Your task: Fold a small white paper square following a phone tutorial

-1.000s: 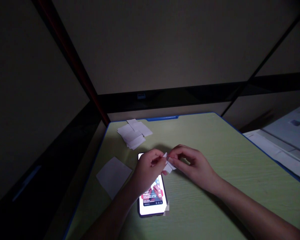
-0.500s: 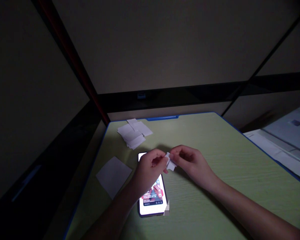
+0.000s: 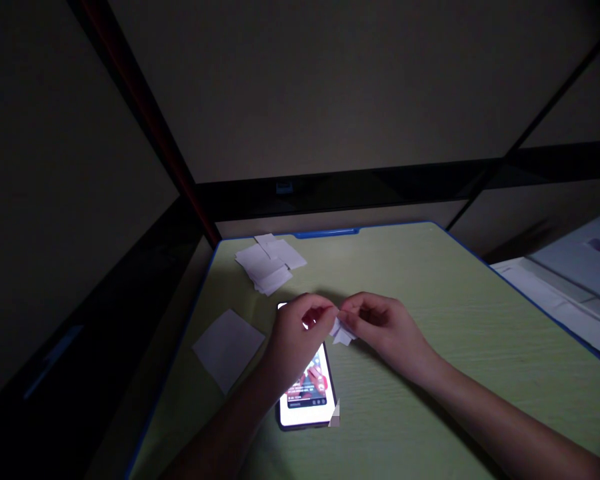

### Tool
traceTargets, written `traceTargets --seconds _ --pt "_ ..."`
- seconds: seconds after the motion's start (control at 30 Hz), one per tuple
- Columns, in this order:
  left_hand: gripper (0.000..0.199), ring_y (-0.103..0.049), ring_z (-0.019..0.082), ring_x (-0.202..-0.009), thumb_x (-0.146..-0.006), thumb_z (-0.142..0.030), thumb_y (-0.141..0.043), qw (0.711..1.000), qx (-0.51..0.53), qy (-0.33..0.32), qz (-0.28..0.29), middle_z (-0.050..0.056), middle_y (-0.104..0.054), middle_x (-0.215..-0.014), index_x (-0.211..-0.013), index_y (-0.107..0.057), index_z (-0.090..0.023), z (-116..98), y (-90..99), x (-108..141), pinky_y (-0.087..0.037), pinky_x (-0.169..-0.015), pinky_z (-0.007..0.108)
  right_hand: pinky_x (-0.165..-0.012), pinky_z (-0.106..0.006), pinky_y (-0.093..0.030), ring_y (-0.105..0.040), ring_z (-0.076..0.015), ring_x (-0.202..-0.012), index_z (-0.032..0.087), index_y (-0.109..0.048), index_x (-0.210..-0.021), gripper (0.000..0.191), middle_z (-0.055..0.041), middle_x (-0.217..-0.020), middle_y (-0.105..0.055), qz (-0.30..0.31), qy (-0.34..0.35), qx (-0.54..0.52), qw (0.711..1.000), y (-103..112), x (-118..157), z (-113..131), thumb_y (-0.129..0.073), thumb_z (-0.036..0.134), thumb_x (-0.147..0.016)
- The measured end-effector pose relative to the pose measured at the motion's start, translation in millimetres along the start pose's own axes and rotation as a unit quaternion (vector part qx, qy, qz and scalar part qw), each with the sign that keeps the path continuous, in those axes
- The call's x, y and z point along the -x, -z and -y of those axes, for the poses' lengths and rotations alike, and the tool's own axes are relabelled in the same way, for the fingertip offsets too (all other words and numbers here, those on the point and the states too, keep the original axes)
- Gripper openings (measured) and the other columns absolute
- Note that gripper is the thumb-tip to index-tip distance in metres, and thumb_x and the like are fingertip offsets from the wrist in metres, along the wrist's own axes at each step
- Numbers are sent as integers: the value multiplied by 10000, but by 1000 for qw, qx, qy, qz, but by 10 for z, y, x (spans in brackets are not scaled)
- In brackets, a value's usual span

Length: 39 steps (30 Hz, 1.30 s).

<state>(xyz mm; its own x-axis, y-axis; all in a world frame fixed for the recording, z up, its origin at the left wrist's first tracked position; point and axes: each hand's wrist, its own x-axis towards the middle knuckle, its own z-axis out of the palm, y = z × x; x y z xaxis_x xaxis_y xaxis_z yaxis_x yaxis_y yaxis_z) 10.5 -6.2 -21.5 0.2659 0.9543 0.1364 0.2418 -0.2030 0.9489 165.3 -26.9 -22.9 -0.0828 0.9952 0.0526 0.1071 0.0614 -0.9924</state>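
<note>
Between my two hands is a small folded white paper (image 3: pixel 344 333), its lower points showing beneath the fingertips. My left hand (image 3: pixel 301 333) pinches its upper left part, thumb and forefinger together. From the other side my right hand (image 3: pixel 383 325) grips it with thumb and fingers, and the fingertips of both hands nearly touch. Under my left hand and wrist lies a phone (image 3: pixel 307 415) with a lit screen showing a picture of hands; its upper part is mostly covered. A square white sheet (image 3: pixel 229 349) lies flat left of the phone.
Several white paper pieces (image 3: pixel 266 265) lie in an overlapping pile at the table's back left. The light green table (image 3: pixel 430 280) has a blue edge and stands near a wall. Beyond its right edge is a pale, box-like object (image 3: pixel 580 260).
My left fingertips have shifted slightly right, closer to my right fingers, and cover the top of the folded paper. The view has moved a little.
</note>
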Motion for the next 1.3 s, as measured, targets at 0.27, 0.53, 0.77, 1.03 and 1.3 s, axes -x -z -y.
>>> traceTargets --seconds 0.27,0.53,0.77,1.03,1.3 --pt "94 -504 106 -604 -748 -176 -544 1000 13 10 -12 1 -600 -653 -721 -623 -134 -23 -20 -6 -397 -569 220 -543 -250 -373 -459 -104 -578 149 -597 -689 222 10 -631 -537 47 -2 6 999 -9 -8 7 -605 344 -796" --pt "94 -456 88 -562 -743 -188 -536 999 48 24 1 -25 -541 -607 -687 -593 -138 -27 -42 15 -361 -528 204 -502 -234 -321 -404 -92 -544 150 -563 -667 254 33 -581 -482 58 -5 0 998 -5 24 20 -604 360 -804" --pt "96 -448 88 -552 -729 -180 -529 998 55 35 12 -33 -515 -584 -660 -582 -140 -84 -33 7 -350 -517 201 -493 -233 -294 -377 -92 -541 166 -531 -665 267 47 -579 -438 61 5 4 998 -3 48 5 -572 369 -835" --pt "109 -466 97 -561 -741 -200 -541 999 35 33 -2 -23 -530 -591 -660 -586 -143 -78 -26 0 -363 -526 205 -536 -248 -354 -447 -108 -573 165 -577 -705 211 18 -628 -523 81 0 3 997 12 17 27 -576 337 -829" --pt "210 -531 120 -602 -800 -303 -515 996 71 46 34 12 -594 -672 -828 -634 -133 -60 -16 8 -422 -527 218 -486 -232 -308 -389 -98 -533 181 -501 -660 234 41 -581 -449 52 10 9 999 30 11 -13 -565 341 -817"
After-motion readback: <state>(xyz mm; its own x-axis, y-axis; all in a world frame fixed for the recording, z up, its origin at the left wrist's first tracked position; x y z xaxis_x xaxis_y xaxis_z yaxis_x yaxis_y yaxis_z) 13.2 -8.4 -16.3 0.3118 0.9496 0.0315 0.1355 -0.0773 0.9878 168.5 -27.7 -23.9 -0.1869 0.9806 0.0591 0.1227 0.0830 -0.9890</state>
